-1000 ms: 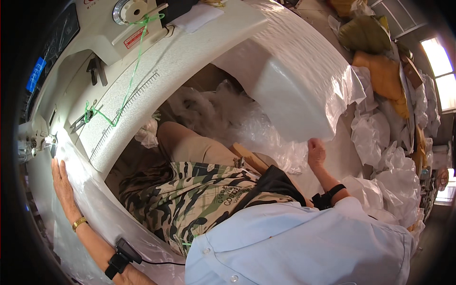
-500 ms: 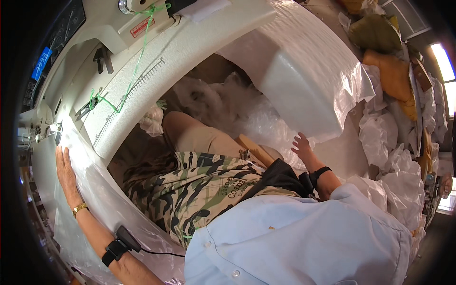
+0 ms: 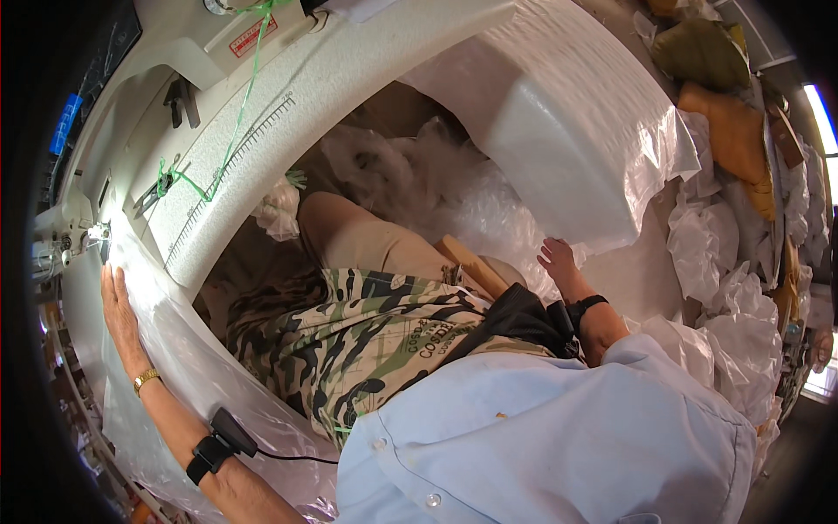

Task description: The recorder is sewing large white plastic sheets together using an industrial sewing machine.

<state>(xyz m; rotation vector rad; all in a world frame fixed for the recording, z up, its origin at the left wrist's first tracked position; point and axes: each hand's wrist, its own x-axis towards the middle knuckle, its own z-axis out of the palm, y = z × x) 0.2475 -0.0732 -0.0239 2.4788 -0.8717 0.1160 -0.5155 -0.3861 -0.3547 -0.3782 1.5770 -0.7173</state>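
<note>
My left hand point(image 3: 120, 306) lies flat with its fingers stretched out on a clear plastic sheet point(image 3: 188, 349), just below the lit needle area of a sewing machine point(image 3: 92, 234). The sheet runs from there down past my left forearm. My right hand point(image 3: 563, 265) is at the right of my lap, with its fingers a little apart and nothing visible in them. It is close to the lower edge of a white, translucent plastic sheet point(image 3: 576, 131) draped over the far right of the table. Whether the fingertips touch that sheet, I cannot tell.
Small thread snips point(image 3: 157, 192) with green string lie on the machine bed beside a printed ruler scale point(image 3: 231, 166). Crumpled plastic point(image 3: 436, 175) fills the space beyond my knees. More plastic bags point(image 3: 733, 323) and yellow-brown bundles point(image 3: 724, 131) are piled at the right.
The view has shifted slightly, so the machine appears a little further left. The fingers of my right hand look less spread. My left hand stays on the plastic by the needle.
</note>
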